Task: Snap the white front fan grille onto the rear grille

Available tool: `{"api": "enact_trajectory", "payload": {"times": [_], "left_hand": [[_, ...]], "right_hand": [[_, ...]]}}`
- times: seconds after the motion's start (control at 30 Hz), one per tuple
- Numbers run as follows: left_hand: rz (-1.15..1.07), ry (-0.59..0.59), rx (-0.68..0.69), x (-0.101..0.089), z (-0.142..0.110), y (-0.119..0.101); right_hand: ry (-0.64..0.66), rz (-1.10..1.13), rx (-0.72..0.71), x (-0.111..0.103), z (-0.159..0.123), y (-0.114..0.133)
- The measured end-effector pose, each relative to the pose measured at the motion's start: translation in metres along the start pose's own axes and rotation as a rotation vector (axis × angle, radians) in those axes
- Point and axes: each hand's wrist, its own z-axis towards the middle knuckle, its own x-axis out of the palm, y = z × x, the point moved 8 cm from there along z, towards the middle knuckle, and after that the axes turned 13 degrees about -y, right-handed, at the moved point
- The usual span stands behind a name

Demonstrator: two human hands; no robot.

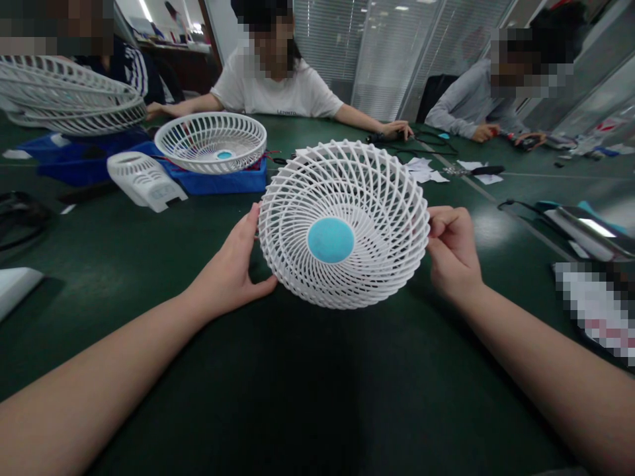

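A round white fan grille [377,264] with swirling ribs and a turquoise centre disc [331,240] is held tilted toward me, above the dark green table. My left hand [231,264] grips its left edge, thumb low and fingers reaching behind the rim. On the opposite edge, my right hand [454,248] pinches the rim with curled fingers. Whatever lies behind the grille is mostly hidden. Beyond it, to the left, another white fan grille [211,162] rests in a blue bin [223,183], and a white plastic fan housing part [145,180] lies beside that bin.
Stacked white grilles [94,99] sit over blue bins [69,158] at the far left. Three people sit across the green table [307,396]. Paper scraps [424,170], a black-handled tool [489,170], cables and a phone-like device [595,228] lie to the right.
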Motion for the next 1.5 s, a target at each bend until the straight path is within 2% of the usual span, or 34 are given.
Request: {"api": "enact_trajectory", "payload": {"times": [0.33,0.6,1.0,1.33,1.5], "left_hand": [[-0.024,-0.003,0.0,0.0,0.0,-0.001],[-0.036,0.004,-0.005,-0.002,0.001,-0.001],[-0.078,-0.016,-0.015,-0.002,0.001,0.003],[-0.08,-0.003,-0.027,0.0,0.001,0.005],[-0.07,-0.006,-0.025,0.0,0.001,0.004]], "right_hand": [[0.057,-0.042,0.018,0.004,0.0,0.0],[-0.032,-0.098,0.049,-0.003,0.002,-0.009],[-0.028,-0.158,-0.104,-0.005,0.001,-0.001],[-0.026,-0.217,-0.028,-0.01,0.001,-0.005],[-0.084,-0.236,0.075,-0.015,-0.001,-0.024]]}}
